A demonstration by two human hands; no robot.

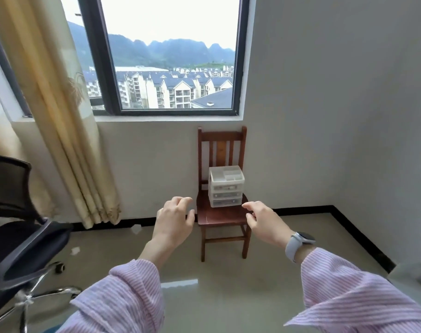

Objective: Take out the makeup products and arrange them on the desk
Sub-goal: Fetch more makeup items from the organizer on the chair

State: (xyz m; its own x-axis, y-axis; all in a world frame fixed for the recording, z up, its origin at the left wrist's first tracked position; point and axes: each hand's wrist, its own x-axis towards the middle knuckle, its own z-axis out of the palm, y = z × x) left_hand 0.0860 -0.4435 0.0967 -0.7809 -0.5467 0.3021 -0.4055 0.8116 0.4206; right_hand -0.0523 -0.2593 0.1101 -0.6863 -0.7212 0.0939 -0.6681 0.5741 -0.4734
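A small white plastic organiser (225, 186) with three drawers and open top compartments stands on the seat of a brown wooden chair (220, 216) against the wall under the window. Its contents are too small to make out. My left hand (174, 221) is held out in the air to the left of the chair seat, fingers loosely curled, holding nothing. My right hand (262, 221) reaches forward to the right of the seat, fingers relaxed and empty, with a grey watch on that wrist. Neither hand touches the organiser.
A black mesh office chair (20, 239) with a chrome wheeled base stands at the left. A beige curtain (60, 116) hangs beside the window. A pale grey surface corner (413, 277) shows at the right edge. Glossy tiled floor (228, 292) lies between me and the chair.
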